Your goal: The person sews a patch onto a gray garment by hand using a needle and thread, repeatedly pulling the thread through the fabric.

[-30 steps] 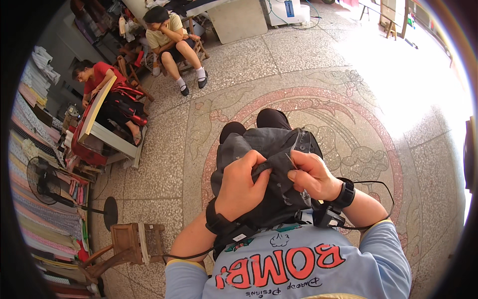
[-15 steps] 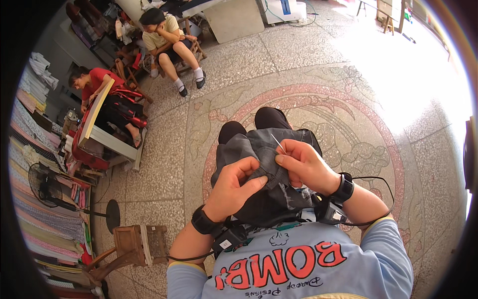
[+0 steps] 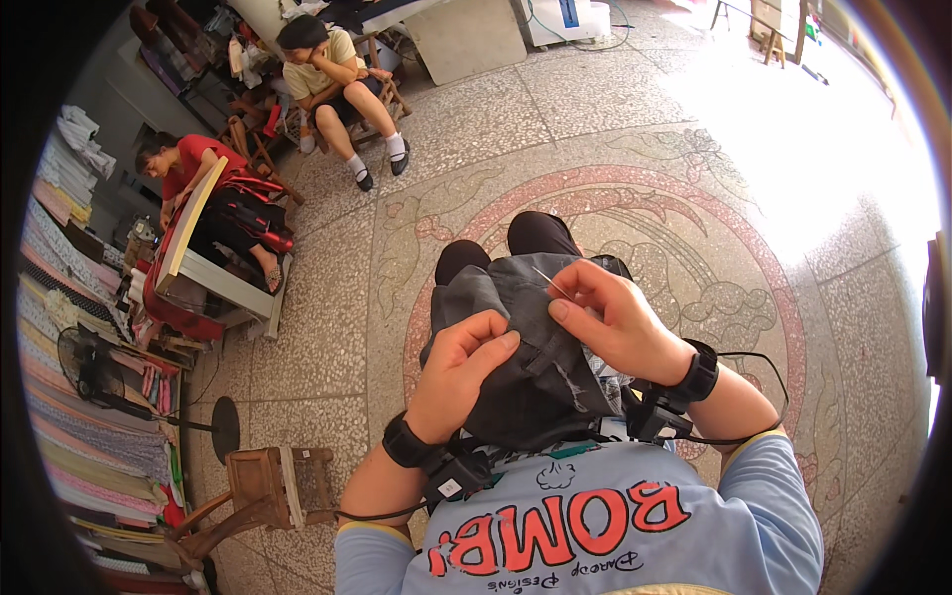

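A dark grey garment (image 3: 540,342), denim-like with pale frayed patches, lies bunched across my lap and knees. On its left side my left hand (image 3: 458,372) is closed, thumb tip and index finger pinching at the cloth's edge. My right hand (image 3: 620,325) is closed too, above the right part of the garment. Between its thumb and index finger sticks out a thin, pale needle (image 3: 546,279), slanting up to the left. Whether a thread runs from it is too fine to see.
A wooden stool (image 3: 278,486) and a black standing fan (image 3: 99,372) are at my left, beside stacked fabric rolls (image 3: 94,436). Further off, a person in red works at a sewing table (image 3: 198,218); another person (image 3: 342,89) sits near. Black cables run from my wrist straps (image 3: 402,439).
My left hand has shifted slightly left, its thumb drawn closer to the index finger. The needle tip has moved a little left, and the right thumb and garment folds have shifted slightly.
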Demonstrator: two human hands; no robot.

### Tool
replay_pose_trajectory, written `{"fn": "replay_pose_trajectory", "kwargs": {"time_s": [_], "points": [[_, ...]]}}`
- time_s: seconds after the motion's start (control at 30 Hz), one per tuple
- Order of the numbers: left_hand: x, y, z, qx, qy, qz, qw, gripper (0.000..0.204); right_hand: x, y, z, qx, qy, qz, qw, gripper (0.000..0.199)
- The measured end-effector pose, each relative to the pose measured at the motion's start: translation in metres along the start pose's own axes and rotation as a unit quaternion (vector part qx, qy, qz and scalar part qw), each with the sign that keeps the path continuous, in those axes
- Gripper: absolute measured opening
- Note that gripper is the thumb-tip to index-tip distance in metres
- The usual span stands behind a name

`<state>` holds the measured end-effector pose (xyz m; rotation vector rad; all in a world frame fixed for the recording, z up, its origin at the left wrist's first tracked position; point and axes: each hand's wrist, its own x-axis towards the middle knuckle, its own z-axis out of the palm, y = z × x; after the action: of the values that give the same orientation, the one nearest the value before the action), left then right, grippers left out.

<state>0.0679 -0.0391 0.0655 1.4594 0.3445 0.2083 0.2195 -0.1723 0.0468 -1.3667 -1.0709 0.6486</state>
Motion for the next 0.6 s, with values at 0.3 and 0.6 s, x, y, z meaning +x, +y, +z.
{"fn": "replay_pose_trajectory", "kwargs": {"time_s": [0.3,0.6], "points": [[0.002,0.001,0.007,0.077,0.015,0.034,0.996,0.015,-0.031,-0.043,-0.007,-0.116,-0.172,-0.181,0.961,0.024],[0.001,-0.005,0.005,0.128,0.018,0.039,0.991,0.025,-0.025,-0.018,-0.007,-0.239,-0.103,-0.175,0.949,0.019]]}}
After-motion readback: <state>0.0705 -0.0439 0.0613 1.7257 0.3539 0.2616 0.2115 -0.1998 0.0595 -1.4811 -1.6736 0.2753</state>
